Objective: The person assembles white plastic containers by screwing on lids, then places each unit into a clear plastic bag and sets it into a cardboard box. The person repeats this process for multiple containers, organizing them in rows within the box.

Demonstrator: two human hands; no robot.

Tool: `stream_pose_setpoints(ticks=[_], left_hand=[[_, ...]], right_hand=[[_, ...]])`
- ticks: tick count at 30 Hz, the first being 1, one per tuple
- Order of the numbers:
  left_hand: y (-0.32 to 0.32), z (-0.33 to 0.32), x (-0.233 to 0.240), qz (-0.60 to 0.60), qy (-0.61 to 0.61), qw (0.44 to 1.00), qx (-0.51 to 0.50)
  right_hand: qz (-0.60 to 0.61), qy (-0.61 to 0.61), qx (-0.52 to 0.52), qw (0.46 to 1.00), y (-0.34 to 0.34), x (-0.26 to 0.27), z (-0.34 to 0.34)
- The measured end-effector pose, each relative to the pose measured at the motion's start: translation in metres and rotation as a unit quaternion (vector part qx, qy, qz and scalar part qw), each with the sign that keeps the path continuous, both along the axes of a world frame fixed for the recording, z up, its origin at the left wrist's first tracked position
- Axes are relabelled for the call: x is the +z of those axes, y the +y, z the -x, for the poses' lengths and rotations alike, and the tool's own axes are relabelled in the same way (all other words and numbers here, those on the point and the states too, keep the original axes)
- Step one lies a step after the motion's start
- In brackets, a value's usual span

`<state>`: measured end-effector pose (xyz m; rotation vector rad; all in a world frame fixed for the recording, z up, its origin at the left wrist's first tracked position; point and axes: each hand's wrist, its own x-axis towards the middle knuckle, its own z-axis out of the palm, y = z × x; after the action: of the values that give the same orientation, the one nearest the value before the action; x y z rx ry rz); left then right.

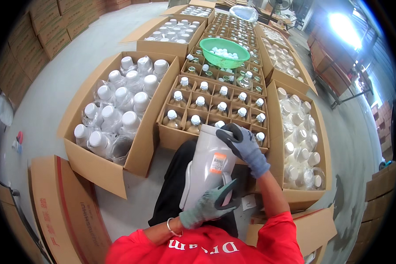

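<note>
A glossy light grey plastic vessel [204,165] lies tilted over my lap, an orange-and-white printed sticker on its side. Parts stick out along both its sides; its exact kind is unclear. My right hand [246,145], in a grey-blue glove with dark fingers, grips its far end. Around the near end is my left hand [211,203], in a grey-green glove, thumb and fingers spread about a side part. Just beyond the vessel stands a divided cardboard carton [171,137] of clear bottles with white caps [200,101]. One cap is partly hidden by the vessel.
Open cartons of plastic-wrapped, white-topped containers flank me at left [69,150] and right [321,132]. A green basin [224,61] of white caps rests on farther divided cartons. Cardboard flaps [313,224] stick up near my right elbow. A folded carton [66,204] leans at left.
</note>
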<state>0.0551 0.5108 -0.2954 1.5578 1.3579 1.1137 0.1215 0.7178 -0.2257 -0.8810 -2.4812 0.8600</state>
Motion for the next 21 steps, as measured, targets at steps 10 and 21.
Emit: stream_pose_setpoints(ticks=[10,21], left_hand=[[0.005,0.000,0.006,0.007,-0.033,0.999,0.018],[-0.002,0.019,0.003,0.070,-0.217,0.969,0.097]], right_hand=[[-0.107,-0.024,-0.009,0.994,-0.003,-0.006,0.006],[0.219,0.143,0.037,0.964,0.031,-0.037,-0.029]])
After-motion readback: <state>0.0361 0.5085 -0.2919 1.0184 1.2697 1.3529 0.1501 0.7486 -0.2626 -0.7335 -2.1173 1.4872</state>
